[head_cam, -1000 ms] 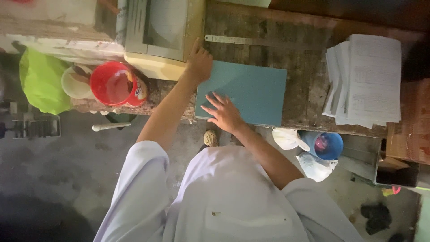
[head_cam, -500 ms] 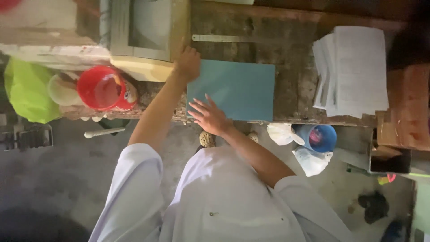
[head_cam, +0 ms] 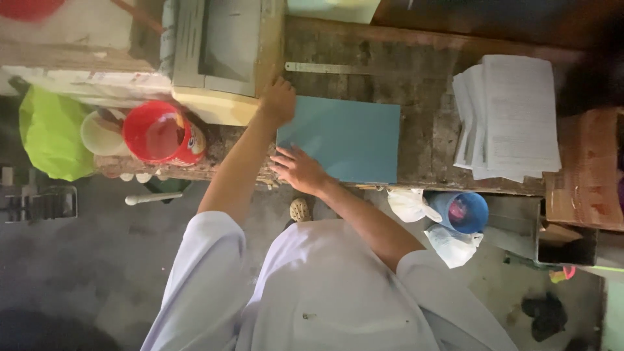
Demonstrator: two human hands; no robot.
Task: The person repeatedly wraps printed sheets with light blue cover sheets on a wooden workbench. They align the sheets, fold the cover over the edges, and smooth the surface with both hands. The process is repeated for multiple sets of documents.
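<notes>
A flat rectangular blue-green sheet of card [head_cam: 344,140] lies on the worn, dark wooden surface [head_cam: 422,84], its near edge running along the surface's front rim. The left hand [head_cam: 278,101] rests at the sheet's far left corner, fingers curled loosely together over the corner, not clamped on it. The right hand [head_cam: 298,168] lies palm-down on the sheet's near left corner, fingers spread apart and flat against the card.

Just left of the sheet stands a cream-coloured box-shaped wooden frame [head_cam: 221,55]. Beyond the sheet's far edge lies a thin metal ruler [head_cam: 318,67]. Well to the right of the sheet sits a stack of white paper sheets [head_cam: 510,117]. Left of the sheet, past the frame, stands a red plastic bucket [head_cam: 159,133], with a bright green plastic bag [head_cam: 49,133] beyond it. Below the sheet's right corner, under the surface's rim, is a blue plastic bucket [head_cam: 463,211].
</notes>
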